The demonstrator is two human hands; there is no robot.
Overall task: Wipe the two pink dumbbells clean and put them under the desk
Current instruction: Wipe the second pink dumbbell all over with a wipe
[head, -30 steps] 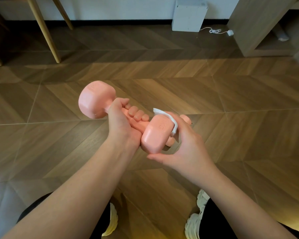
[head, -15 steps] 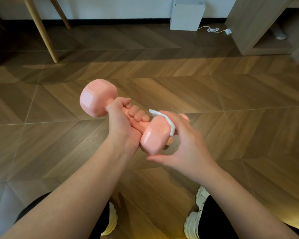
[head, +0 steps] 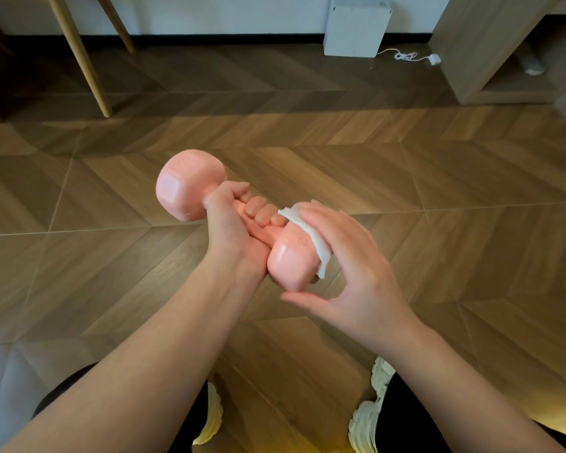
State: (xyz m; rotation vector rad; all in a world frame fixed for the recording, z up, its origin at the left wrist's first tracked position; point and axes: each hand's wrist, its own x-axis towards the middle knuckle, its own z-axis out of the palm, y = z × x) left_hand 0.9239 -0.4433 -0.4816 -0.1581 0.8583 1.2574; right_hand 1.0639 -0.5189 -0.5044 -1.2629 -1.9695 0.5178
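One pink dumbbell (head: pixel 187 186) is held above the wooden floor in the middle of the head view, lying slantwise from far left to near right. My left hand (head: pixel 232 233) grips its handle, fingers wrapped round it. My right hand (head: pixel 356 266) cups the near head of the dumbbell and presses a white cloth (head: pixel 311 235) against its right side, with the thumb under the head. A second dumbbell is not in sight.
Slanted wooden furniture legs (head: pixel 80 60) stand at the far left. A white box (head: pixel 356 26) with a cable and plug (head: pixel 433 59) sits by the wall. A low wooden cabinet (head: pixel 464 47) fills the far right. My shoes (head: pixel 365 420) are at the bottom.
My right hand has slid the cloth further over the top of the near dumbbell head. The left hand and the dumbbell have hardly moved.
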